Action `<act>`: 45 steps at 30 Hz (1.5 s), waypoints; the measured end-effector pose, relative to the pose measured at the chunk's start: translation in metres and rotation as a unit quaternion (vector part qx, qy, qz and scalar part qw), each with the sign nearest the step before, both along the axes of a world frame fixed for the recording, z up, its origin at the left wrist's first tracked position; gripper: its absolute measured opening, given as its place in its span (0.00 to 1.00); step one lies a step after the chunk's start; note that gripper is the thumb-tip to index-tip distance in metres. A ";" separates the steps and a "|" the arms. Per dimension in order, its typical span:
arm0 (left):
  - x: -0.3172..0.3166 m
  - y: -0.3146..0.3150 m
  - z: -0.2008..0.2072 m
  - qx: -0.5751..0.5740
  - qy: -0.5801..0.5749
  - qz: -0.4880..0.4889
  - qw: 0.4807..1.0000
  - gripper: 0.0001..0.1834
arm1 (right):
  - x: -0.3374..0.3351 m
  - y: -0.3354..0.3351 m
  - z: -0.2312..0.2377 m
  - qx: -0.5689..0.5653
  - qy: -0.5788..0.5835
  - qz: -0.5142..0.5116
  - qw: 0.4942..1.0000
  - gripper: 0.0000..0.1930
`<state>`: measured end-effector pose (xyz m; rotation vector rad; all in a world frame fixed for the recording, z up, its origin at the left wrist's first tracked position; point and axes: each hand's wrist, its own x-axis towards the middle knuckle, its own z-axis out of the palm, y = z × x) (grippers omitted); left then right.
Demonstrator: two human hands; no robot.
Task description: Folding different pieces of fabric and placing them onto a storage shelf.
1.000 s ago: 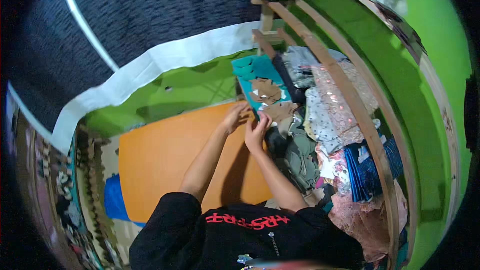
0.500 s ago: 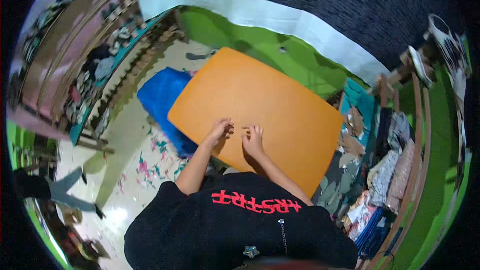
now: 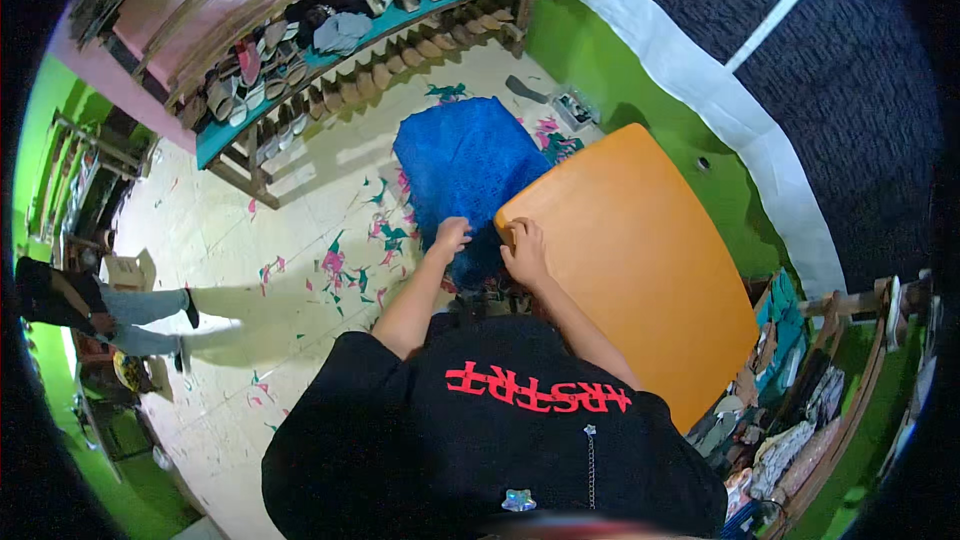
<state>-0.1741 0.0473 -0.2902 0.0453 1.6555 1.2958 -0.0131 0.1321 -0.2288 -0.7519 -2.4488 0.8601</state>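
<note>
My left hand (image 3: 452, 238) is in front of a deep blue, patterned cloth bundle (image 3: 450, 155). Its fingers are curled in and pressed together, and whatever they may hold is too small or hidden to make out. At the left corner of the orange tabletop (image 3: 640, 260) is my right hand (image 3: 525, 252). Its fingers are bent but apart, touching or just over the table's edge, with nothing visible in them. A narrow gap separates the two hands. The blue bundle lies beyond my left hand, beside the table.
A long bench (image 3: 345, 55) at far left carries shoes, with rows of shoe forms below. Pink and green scraps (image 3: 340, 265) litter the floor. A small clear box (image 3: 575, 108) sits by the green wall. Fabric piles (image 3: 790, 440) fill the right. Another person (image 3: 110, 315) stands at left.
The view has turned left, bringing more of the bench and blue bundle in. My hands have gone from above the orange tabletop to its left corner.
</note>
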 end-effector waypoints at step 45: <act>-0.140 0.116 0.066 0.094 0.516 0.114 0.844 0.12 | -0.071 0.065 -0.020 0.116 -0.032 -0.035 0.992 0.08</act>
